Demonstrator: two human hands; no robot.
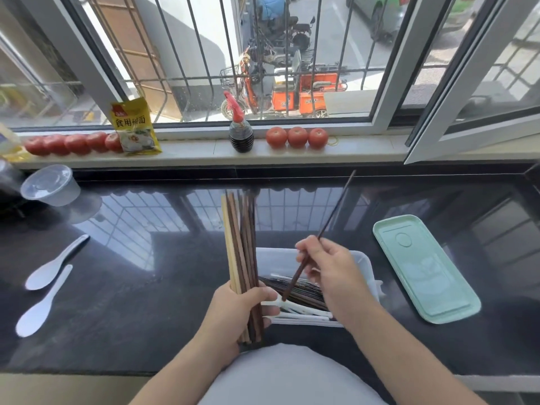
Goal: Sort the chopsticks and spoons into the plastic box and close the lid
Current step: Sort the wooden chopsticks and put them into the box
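Right grip [327,266] pinches chopstick [336,211] | tip over box [368,266]

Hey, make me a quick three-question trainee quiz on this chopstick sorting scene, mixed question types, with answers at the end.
1. True or false: the green lid is already closed on the plastic box.
2. Multiple choice: what does the right hand hold? A) a white spoon B) a single dark chopstick C) the lid
3. Short answer: how many white spoons lie on the black counter to the left of the left hand?

Key:
1. False; the lid lies on the counter to the right of the box.
2. B; the left hand grips the bundle of chopsticks.
3. Two.
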